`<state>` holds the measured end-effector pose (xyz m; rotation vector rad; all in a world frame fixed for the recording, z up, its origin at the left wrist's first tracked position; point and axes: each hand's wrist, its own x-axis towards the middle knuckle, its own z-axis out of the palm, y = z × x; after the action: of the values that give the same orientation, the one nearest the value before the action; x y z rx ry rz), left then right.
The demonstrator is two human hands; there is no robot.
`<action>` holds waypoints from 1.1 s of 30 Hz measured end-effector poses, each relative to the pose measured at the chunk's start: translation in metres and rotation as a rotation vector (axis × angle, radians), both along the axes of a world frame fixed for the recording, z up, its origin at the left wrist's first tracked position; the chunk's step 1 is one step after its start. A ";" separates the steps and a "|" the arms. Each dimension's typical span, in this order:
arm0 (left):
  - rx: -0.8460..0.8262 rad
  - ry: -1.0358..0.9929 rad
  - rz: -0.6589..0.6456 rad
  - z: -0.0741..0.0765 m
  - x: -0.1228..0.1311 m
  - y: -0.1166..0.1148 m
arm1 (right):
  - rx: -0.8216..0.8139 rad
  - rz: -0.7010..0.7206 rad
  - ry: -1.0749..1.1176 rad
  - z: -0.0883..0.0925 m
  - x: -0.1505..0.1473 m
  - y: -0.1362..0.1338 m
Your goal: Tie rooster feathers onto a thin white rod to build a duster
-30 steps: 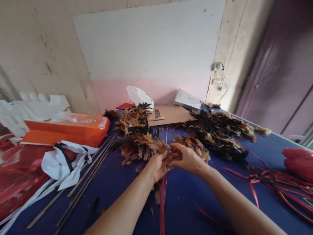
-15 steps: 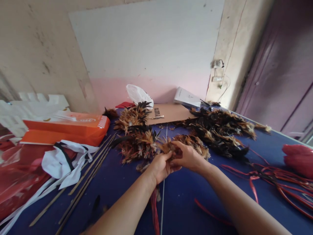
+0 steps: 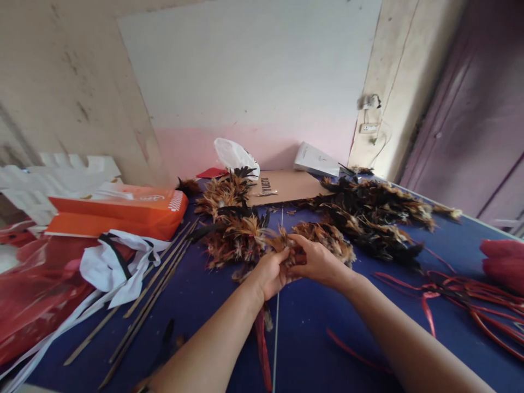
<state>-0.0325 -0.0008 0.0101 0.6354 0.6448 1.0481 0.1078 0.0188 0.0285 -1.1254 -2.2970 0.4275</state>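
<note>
Brown feathers stick up in a small bunch from between my two hands, over the middle of the blue table. My left hand is closed around the base of this bunch. On its right side, the curled fingers of my right hand pinch the same feathers; the fingertips are partly hidden. Just beyond lie a pile of brown and black feathers at the left and a brown heap at the right. A red ribbon hangs or lies below my left hand.
Thin sticks lie at the left beside a white cloth and an orange bag. Dark feathers cover the far right. Red strips are tangled nearer. A cardboard sheet and white box stand by the wall.
The view has shifted slightly, so the surroundings sit a little further right. Both hands keep their hold on the feathers, with only small finger movement.
</note>
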 end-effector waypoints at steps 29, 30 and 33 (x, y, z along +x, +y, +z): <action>0.302 0.251 -0.039 -0.007 -0.001 -0.003 | -0.522 -0.005 0.307 0.009 0.015 0.006; 0.334 0.256 -0.054 -0.006 -0.001 -0.003 | -0.550 0.028 0.343 0.009 0.014 0.006; 0.403 0.262 -0.076 -0.006 -0.001 -0.005 | -0.631 0.087 0.485 0.007 0.012 0.006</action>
<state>-0.0330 -0.0055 0.0045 1.1536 0.6335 1.0407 0.1195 0.0247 0.0358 -1.0381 -1.8185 1.3651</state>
